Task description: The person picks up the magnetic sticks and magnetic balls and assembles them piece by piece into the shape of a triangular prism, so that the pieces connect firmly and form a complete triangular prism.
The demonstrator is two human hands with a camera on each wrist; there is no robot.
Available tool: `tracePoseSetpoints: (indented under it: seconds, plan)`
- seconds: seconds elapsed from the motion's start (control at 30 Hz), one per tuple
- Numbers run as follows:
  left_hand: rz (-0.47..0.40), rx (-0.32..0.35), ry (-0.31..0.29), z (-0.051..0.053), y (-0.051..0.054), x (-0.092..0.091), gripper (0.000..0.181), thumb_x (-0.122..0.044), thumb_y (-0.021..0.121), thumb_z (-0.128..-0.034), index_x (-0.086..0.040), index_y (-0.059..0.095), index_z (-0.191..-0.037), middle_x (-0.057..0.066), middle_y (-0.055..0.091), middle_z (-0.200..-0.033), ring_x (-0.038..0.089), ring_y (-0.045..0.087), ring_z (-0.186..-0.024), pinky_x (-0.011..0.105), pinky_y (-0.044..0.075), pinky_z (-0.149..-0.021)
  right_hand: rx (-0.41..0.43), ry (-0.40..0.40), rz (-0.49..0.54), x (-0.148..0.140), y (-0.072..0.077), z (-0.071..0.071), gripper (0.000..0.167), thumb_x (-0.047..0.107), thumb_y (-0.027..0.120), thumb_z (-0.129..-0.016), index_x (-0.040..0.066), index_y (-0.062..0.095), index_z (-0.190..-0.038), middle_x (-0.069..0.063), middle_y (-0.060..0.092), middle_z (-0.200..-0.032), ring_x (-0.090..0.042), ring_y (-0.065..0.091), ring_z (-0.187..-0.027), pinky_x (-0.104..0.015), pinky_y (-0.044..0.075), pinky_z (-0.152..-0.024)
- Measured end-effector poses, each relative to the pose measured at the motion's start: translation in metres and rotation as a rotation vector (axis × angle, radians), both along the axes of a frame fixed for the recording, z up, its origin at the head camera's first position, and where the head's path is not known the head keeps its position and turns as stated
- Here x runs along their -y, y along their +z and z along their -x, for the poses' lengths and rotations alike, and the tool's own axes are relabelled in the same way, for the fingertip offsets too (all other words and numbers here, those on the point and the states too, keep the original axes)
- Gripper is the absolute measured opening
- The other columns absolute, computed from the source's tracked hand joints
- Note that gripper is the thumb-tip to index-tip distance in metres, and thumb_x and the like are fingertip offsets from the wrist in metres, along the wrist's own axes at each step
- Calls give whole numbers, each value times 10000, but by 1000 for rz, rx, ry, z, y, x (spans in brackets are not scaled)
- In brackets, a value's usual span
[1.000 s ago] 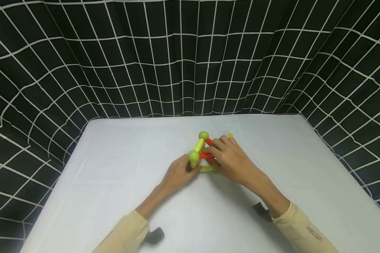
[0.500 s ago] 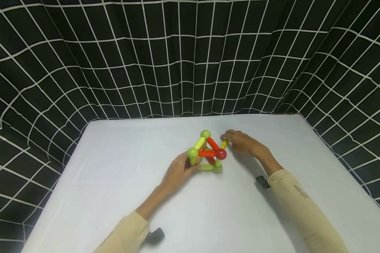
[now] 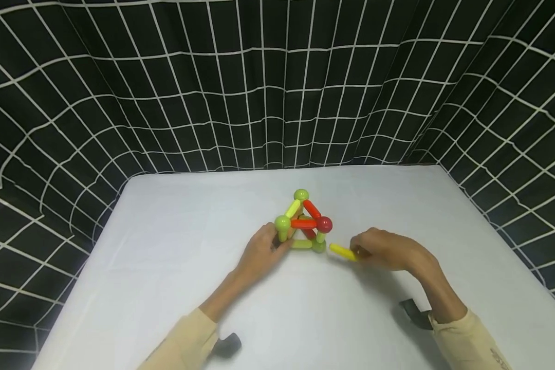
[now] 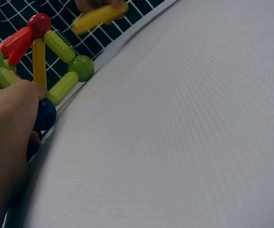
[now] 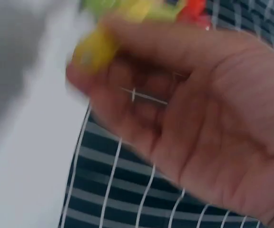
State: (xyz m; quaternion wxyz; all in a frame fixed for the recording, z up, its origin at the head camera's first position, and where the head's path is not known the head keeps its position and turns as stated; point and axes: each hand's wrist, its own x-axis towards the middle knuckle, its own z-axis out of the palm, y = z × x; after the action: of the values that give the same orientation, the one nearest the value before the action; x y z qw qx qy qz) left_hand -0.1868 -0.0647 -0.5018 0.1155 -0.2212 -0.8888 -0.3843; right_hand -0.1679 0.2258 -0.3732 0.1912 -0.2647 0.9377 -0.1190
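Note:
My left hand (image 3: 260,255) grips the left side of a frame of balls and sticks, which looks like a magnetic building set. At the frame's corners are a red ball (image 3: 324,224) and green balls, one of them a near-left green ball (image 3: 282,224). Red sticks (image 3: 303,224) and lime green sticks join them. The left wrist view also shows a dark blue ball (image 4: 45,115) beside my fingers and a yellow stick (image 4: 39,61) built in. Right of the frame, my right hand (image 3: 390,251) pinches a loose yellow stick (image 3: 344,252) by one end, apart from the frame.
A white cloth-covered table (image 3: 166,221) lies under both hands. Black curtain with a white grid (image 3: 268,92) surrounds its back and sides. Dark wrist-worn pieces (image 3: 226,345) show beside both sleeves.
My right hand has left the frame, uncovering the red ball, and moved right and nearer with the yellow stick, which earlier slanted behind that ball. The left hand keeps its hold.

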Motion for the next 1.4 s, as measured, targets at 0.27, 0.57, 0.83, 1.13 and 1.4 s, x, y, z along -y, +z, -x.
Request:
tracePoseSetpoints:
  seconds: [0.27, 0.57, 0.83, 1.13, 1.4]
  plan:
    - [-7, 23, 1, 0, 5, 4, 209, -268, 715, -977, -83, 638, -1037, 32, 586, -860, 137, 486, -774, 234, 415, -672, -142, 38, 228, 62, -11, -18, 213, 63, 764, -932, 45, 655, -1115, 13, 606, -738, -34, 458, -544, -132, 419, -512]
    - [-25, 5, -18, -3, 7, -1, 206, -277, 720, -978, -101, 613, -962, 36, 585, -840, 138, 475, -762, 237, 406, -665, -370, -93, 139, 87, -31, -23, 207, -14, 766, -899, 13, 611, -1033, -60, 589, -770, -169, 534, -611, -249, 559, -584]
    - [-7, 1, -11, -2, 8, 2, 178, -250, 719, -960, -104, 618, -967, 26, 592, -833, 130, 478, -755, 223, 406, -661, -406, -110, 66, 95, -34, -25, 239, 0, 809, -866, -10, 627, -1020, -83, 594, -737, -167, 512, -565, -254, 562, -553]
    - [-7, 4, -18, -1, 7, 3, 197, -267, 732, -957, -112, 611, -946, 22, 596, -838, 123, 484, -765, 225, 422, -670, -600, -108, -156, 97, -44, -21, 264, -13, 817, -831, 15, 646, -1031, -92, 577, -683, -192, 427, -492, -304, 475, -450]
    - [11, -37, -19, -1, 3, 0, 206, -268, 764, -945, -124, 618, -967, -2, 587, -827, 113, 479, -759, 212, 418, -656, -514, -97, -161, 87, -43, -15, 317, 33, 837, -843, 38, 667, -1111, -109, 649, -757, -213, 506, -550, -348, 554, -513]
